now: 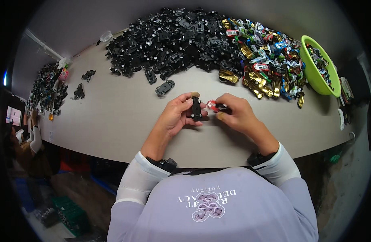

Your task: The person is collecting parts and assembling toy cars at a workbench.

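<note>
Over the near middle of the table, my left hand [178,114] grips a black toy car chassis [196,109] upright between thumb and fingers. Close to its right, my right hand [238,113] pinches a red and white toy car body [212,105], partly hidden by the fingers. A small gap separates the two parts. Thumb tips on both hands carry tan covers. Beyond my hands, a loose black chassis [165,88] lies on the table, with another chassis [150,75] just past it. A gold car body [228,76] rests at the front of the coloured pile.
A large heap of black chassis [173,40] fills the table's back. Coloured car bodies [262,56] are heaped to its right, beside a tilted green basin [334,82]. At far left, a person [26,149] sits by another pile of parts [46,90].
</note>
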`<state>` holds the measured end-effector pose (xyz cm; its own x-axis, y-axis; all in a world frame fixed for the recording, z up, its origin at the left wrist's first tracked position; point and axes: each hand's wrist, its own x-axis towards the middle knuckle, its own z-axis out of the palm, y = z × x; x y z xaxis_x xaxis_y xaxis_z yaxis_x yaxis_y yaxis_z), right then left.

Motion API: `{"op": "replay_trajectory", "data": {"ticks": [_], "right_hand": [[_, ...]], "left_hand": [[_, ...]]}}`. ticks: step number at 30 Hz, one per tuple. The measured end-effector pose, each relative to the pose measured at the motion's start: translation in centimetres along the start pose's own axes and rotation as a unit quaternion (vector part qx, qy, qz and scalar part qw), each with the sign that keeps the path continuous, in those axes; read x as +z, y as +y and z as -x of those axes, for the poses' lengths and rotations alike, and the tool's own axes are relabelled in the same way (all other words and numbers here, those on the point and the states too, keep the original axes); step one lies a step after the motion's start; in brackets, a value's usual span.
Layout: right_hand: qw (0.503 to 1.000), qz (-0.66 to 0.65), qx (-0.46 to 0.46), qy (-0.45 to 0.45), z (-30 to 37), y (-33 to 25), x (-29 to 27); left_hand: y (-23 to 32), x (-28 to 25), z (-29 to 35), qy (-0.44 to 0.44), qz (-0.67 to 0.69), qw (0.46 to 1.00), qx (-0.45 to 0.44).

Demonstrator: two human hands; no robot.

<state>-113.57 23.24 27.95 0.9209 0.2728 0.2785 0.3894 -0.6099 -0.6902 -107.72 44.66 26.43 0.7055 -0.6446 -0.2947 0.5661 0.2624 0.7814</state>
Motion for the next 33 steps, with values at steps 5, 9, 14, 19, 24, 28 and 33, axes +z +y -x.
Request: {"op": "replay_trajectory", "data": {"ticks": [5, 9, 14, 19, 24, 28, 33], "right_hand": [[0.915, -0.369, 0.159, 0.037, 0.1, -0.9, -0.2], [0.887, -0.432, 0.164, 0.004, 0.4, -1.6, 0.4], [0.852, -0.495, 0.169, -0.010, 1.0, -2.4, 0.9], [0.868, -0.468, 0.162, 0.043, 0.3, -2.4, 1.2], [0.876, -0.461, 0.138, 0.024, 0.2, -2.4, 1.0], [0.875, -0.458, 0.156, -0.031, 0.5, -3.2, 0.4], [0.853, -0.503, 0.137, 0.016, 0.8, -2.0, 1.2]], "left_hand": [[0.0, 0.9, -0.1, -0.036, 0.030, 0.997, 0.056], [-0.1, 1.3, 0.1, -0.017, 0.041, 0.995, 0.091], [0.2, 1.6, -0.1, 0.062, 0.100, 0.984, 0.135], [-0.2, 2.0, 0.5, 0.041, 0.096, 0.990, 0.099], [-0.1, 3.0, 1.2, 0.037, 0.014, 0.998, 0.057], [-0.3, 0.7, 1.0, -0.033, 0.026, 0.998, 0.042], [0.6, 2.6, 1.5, -0.013, 0.017, 0.998, 0.054]]}}
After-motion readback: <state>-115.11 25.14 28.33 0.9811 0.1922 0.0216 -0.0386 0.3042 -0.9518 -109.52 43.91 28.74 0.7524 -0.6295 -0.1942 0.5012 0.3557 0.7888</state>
